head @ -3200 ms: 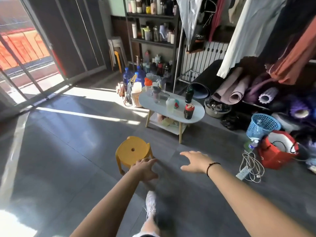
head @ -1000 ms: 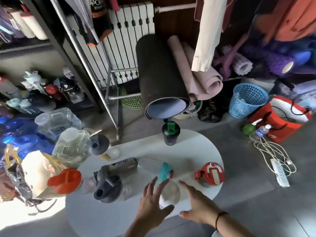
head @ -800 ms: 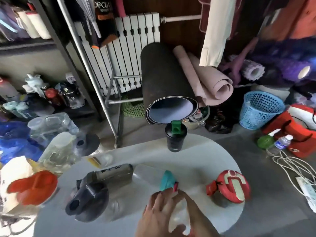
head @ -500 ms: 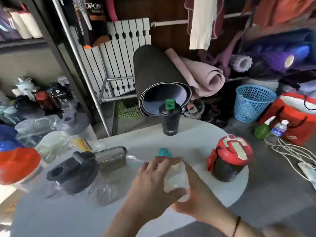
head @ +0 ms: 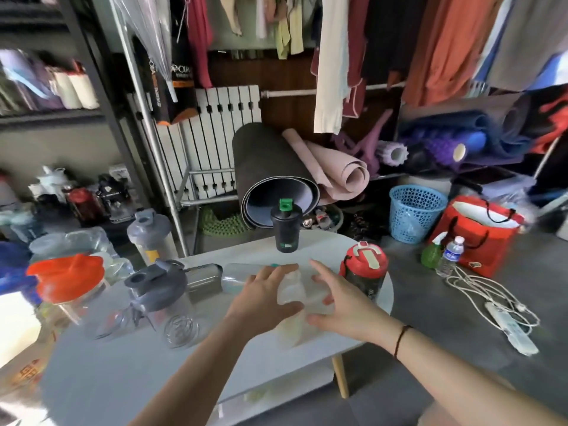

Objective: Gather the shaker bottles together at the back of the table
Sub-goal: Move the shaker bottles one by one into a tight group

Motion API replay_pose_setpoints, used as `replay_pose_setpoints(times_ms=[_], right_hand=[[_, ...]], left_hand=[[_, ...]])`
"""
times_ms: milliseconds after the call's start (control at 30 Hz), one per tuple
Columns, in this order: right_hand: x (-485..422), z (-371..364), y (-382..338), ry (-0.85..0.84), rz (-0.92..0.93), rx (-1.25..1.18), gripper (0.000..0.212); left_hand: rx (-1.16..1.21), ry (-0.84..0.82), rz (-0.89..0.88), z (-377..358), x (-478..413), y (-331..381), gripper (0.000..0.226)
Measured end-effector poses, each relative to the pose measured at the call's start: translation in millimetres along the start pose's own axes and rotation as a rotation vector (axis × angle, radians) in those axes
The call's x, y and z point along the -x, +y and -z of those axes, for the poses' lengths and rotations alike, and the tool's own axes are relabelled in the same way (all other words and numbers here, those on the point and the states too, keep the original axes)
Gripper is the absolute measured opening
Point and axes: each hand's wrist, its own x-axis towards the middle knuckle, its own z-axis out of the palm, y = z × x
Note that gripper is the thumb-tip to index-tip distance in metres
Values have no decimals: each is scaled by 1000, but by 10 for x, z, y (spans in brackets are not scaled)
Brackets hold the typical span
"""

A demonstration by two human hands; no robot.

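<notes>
A translucent whitish shaker bottle [head: 291,298] stands near the front of the white oval table [head: 123,367]. My left hand [head: 261,299] and my right hand [head: 336,305] cup it from either side, thumbs in front and fingers spread. A black shaker with a green cap [head: 285,230] stands upright at the back edge. A dark bottle with a red lid [head: 364,272] is just right of my right hand. A clear bottle with a teal lid [head: 236,276] and a silvery bottle [head: 203,279] lie on their sides. A clear shaker with a grey lid [head: 159,298] stands to the left.
An orange-lidded jug [head: 66,279] and a grey shaker [head: 150,238] are at the far left. Rolled mats [head: 270,167] lean behind the table. A blue basket [head: 415,216], a red bag [head: 479,238] and a power strip [head: 507,327] are on the floor to the right.
I have walked up to the table. Both hands reached the translucent bottle and closed around it; in the last half second the view dropped lower and the fingers spread slightly.
</notes>
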Motion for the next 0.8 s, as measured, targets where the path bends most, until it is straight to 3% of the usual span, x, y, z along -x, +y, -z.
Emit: replay_pose_setpoints(times_ms=[33,67,133,233,367,500,600,800], right_hand=[[145,582,225,25,0,68,92],[133,668,272,84,48,75,88],[142,972,481,330,62,227,87],[132,1048,699,593,-1,223,106],[34,1064,1129,422,-198,-99,125],[-255,959,1379,395,-115,-97,86],[-440,1012,1467,409,-112,-137,74],[-966,1234,1457,466,-111,-181,103]], left_hand=[[-8,-5,5,3,-3,5,72],[-16,-8,5,0,-8,8,72],[-26,-13,8,-4,-16,18,73],[-55,-23,7,28,-33,46,77],[-66,-27,13,62,-15,39,79],[-107,-35,-38,62,0,-21,73],[-82,55,-74,169,-65,0,57],[65,245,6,661,-758,-18,46]])
